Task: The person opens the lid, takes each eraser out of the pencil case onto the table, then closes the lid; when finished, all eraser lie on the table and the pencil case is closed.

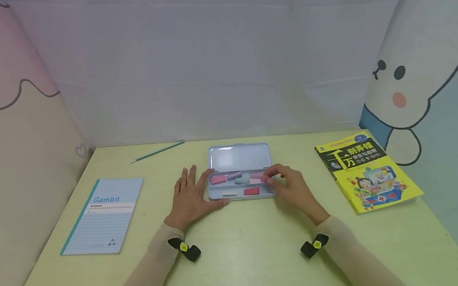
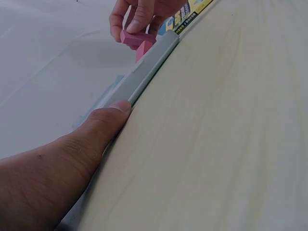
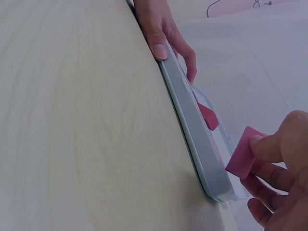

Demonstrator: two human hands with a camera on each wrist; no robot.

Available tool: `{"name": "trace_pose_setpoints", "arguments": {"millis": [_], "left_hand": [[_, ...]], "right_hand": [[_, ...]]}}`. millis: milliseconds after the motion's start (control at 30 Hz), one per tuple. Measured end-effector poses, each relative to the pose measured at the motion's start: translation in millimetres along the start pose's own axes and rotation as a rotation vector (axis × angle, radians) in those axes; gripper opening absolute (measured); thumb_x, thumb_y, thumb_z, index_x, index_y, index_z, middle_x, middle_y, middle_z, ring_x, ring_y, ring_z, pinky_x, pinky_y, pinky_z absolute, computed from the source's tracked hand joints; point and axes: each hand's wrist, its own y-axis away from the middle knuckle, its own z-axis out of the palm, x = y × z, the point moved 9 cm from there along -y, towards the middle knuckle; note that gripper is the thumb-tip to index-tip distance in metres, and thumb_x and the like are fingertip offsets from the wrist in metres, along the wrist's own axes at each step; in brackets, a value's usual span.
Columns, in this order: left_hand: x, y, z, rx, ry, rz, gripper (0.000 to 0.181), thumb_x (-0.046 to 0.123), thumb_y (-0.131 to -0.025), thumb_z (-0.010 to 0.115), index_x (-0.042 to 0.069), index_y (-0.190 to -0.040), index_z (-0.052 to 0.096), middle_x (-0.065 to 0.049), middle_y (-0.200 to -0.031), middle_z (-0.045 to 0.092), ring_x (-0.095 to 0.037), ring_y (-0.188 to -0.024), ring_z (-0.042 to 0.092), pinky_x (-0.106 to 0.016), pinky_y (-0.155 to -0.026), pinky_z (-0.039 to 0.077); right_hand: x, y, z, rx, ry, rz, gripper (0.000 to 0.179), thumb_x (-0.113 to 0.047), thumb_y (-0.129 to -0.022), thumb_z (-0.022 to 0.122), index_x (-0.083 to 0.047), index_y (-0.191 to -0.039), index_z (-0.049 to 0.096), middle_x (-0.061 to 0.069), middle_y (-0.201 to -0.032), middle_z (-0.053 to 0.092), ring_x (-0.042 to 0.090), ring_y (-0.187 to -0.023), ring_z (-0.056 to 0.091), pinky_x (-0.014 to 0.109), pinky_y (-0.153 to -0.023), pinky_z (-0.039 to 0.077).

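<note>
A pale blue pencil case [image 1: 238, 158] lies on the table with its lid tipped back. My left hand [image 1: 190, 197] is spread at its left end, thumb along the near edge and index finger by the hinge corner. Between thumb and fingers, my right hand [image 1: 295, 189] pinches a pink eraser [image 3: 242, 154] over the case's right end. Inside the case are a pink eraser [image 1: 218, 179], a purple one [image 1: 234, 175], a grey-blue one [image 1: 242, 180] and others toward the right. The front compartment contains a red eraser [image 1: 252, 191] and a small white piece [image 1: 229, 194].
To the left lies a blue Gambit notebook [image 1: 110, 219]. A green pencil [image 1: 157, 151] rests near the table's back edge. On the right is a yellow book [image 1: 374, 172]. A white sheet [image 1: 205, 71] hangs behind the table [image 1: 241, 270].
</note>
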Motion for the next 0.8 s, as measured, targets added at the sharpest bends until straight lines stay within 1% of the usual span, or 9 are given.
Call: {"name": "trace_pose_setpoints", "arguments": {"millis": [100,267,367,433,500,600,667,733,800], "left_hand": [[-0.1,0.4,0.1,-0.007,0.005,-0.004,0.103,0.083,-0.080,0.071,0.037,-0.165,0.036,-0.021,-0.181,0.011,-0.050,-0.168,0.004,-0.069,-0.134,0.013],[1.6,2.1,-1.3,-0.011,0.015,-0.003,0.104,0.082,-0.080,0.072,0.036,-0.166,0.035,-0.022,-0.181,0.011,-0.051,-0.168,0.003,-0.069,-0.134,0.012],[2.1,2.3,-1.5,-0.010,0.009,0.001,0.104,0.081,-0.081,0.072,0.036,-0.167,0.034,-0.022,-0.181,0.012,-0.051,-0.168,0.004,-0.070,-0.134,0.013],[2.2,2.1,-1.4,-0.008,0.005,0.005,0.105,0.081,-0.081,0.072,0.036,-0.167,0.034,-0.023,-0.181,0.012,-0.051,-0.168,0.004,-0.070,-0.133,0.014],[2.3,2.3,-1.8,-0.006,0.002,0.007,0.105,0.081,-0.081,0.072,0.036,-0.167,0.034,-0.023,-0.180,0.013,-0.052,-0.168,0.005,-0.070,-0.133,0.014],[2.0,2.5,-1.7,-0.006,-0.003,0.007,0.105,0.081,-0.081,0.072,0.036,-0.167,0.033,-0.023,-0.180,0.013,-0.052,-0.168,0.006,-0.071,-0.133,0.015],[1.4,2.3,-1.1,-0.009,-0.002,0.004,0.105,0.082,-0.081,0.072,0.037,-0.167,0.033,-0.022,-0.181,0.013,-0.052,-0.168,0.005,-0.070,-0.133,0.014],[1.0,1.8,-0.1,-0.014,-0.002,0.003,0.104,0.082,-0.081,0.071,0.037,-0.167,0.033,-0.022,-0.181,0.012,-0.051,-0.168,0.005,-0.070,-0.134,0.013],[0.7,1.1,0.6,-0.017,0.000,0.002,0.104,0.082,-0.081,0.071,0.038,-0.167,0.032,-0.021,-0.181,0.012,-0.050,-0.168,0.004,-0.069,-0.134,0.013]], "right_hand": [[1.7,-2.0,-4.1,0.027,-0.024,0.006,0.015,-0.012,-0.102,0.074,-0.010,-0.116,0.074,0.011,-0.115,0.080,0.033,-0.112,0.071,0.056,-0.103,0.054],[4.5,-5.9,-13.2,0.065,-0.017,0.004,0.016,-0.015,-0.103,0.073,-0.010,-0.118,0.073,0.011,-0.117,0.080,0.033,-0.114,0.071,0.055,-0.102,0.053],[9.8,-9.8,-20.2,0.081,-0.014,0.031,0.017,-0.017,-0.104,0.072,-0.011,-0.120,0.072,0.012,-0.120,0.079,0.033,-0.115,0.071,0.054,-0.102,0.054],[13.8,-13.0,-25.6,0.097,-0.019,0.036,0.018,-0.018,-0.104,0.072,-0.011,-0.120,0.073,0.012,-0.119,0.079,0.032,-0.114,0.072,0.053,-0.100,0.055],[19.0,-16.1,-30.3,0.113,-0.014,0.039,0.019,-0.020,-0.105,0.071,-0.010,-0.121,0.073,0.012,-0.119,0.080,0.031,-0.112,0.073,0.047,-0.096,0.056],[27.0,-18.3,-36.3,0.137,-0.008,0.044,0.019,-0.020,-0.106,0.070,-0.011,-0.122,0.072,0.010,-0.117,0.080,0.028,-0.105,0.075,0.031,-0.089,0.057],[33.3,-18.6,-39.2,0.147,-0.012,0.064,0.020,-0.020,-0.107,0.068,-0.011,-0.124,0.071,0.010,-0.117,0.081,0.026,-0.099,0.076,0.020,-0.083,0.056],[39.5,-18.3,-41.6,0.151,-0.041,0.089,0.021,-0.020,-0.108,0.067,-0.010,-0.126,0.070,0.012,-0.116,0.081,0.025,-0.092,0.078,0.015,-0.076,0.055],[45.3,-18.7,-43.7,0.156,-0.078,0.108,0.023,-0.021,-0.108,0.068,-0.010,-0.127,0.070,0.015,-0.116,0.081,0.025,-0.086,0.080,0.016,-0.070,0.056]]}}
